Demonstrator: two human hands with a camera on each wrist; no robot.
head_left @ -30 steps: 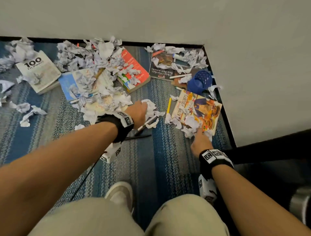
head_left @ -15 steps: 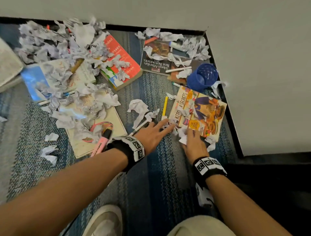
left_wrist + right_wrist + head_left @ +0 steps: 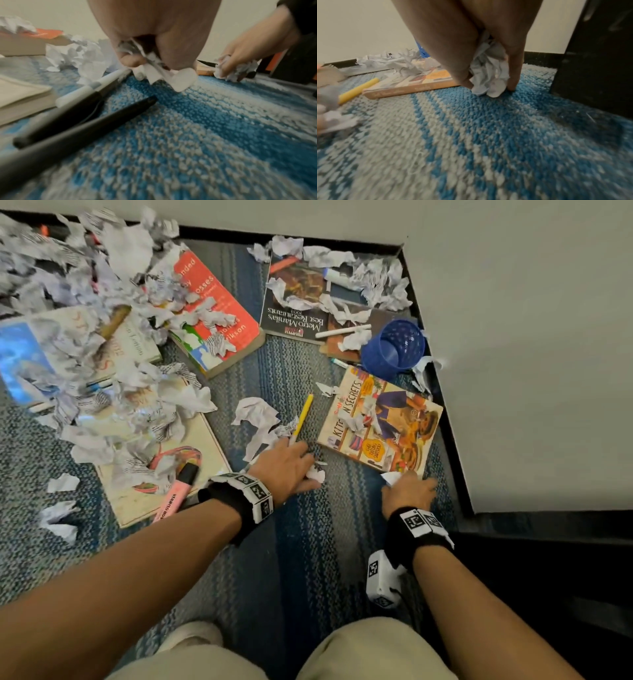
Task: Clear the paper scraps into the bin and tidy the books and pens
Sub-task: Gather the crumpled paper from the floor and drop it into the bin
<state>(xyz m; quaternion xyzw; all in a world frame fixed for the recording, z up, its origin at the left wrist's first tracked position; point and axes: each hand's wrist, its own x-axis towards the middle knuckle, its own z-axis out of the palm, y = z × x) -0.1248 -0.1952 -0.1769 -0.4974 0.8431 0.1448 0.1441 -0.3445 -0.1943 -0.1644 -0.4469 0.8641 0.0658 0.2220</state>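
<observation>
Crumpled paper scraps (image 3: 113, 392) lie over several books on the blue striped carpet. My left hand (image 3: 286, 465) grips a wad of scraps (image 3: 161, 73) just below a yellow pen (image 3: 301, 417). My right hand (image 3: 407, 491) clutches another wad of scraps (image 3: 489, 75) at the near corner of the kitchen cookbook (image 3: 380, 422). A small blue mesh bin (image 3: 394, 345) lies tipped on its side by the wall corner. Two black pens (image 3: 82, 112) lie on the carpet beside my left hand. A pink highlighter (image 3: 178, 491) rests on a cream book.
A red paperback (image 3: 215, 313) and a dark restaurant guide (image 3: 298, 299) lie at the back under more scraps. White wall (image 3: 513, 354) with black skirting closes the right side. A dark piece of furniture (image 3: 594, 54) stands at my right. My knees and shoe are below.
Both hands pulled back toward me off the cookbook's edge. The left hand went from flat fingers to curled round scraps, and the right hand gathered scraps too.
</observation>
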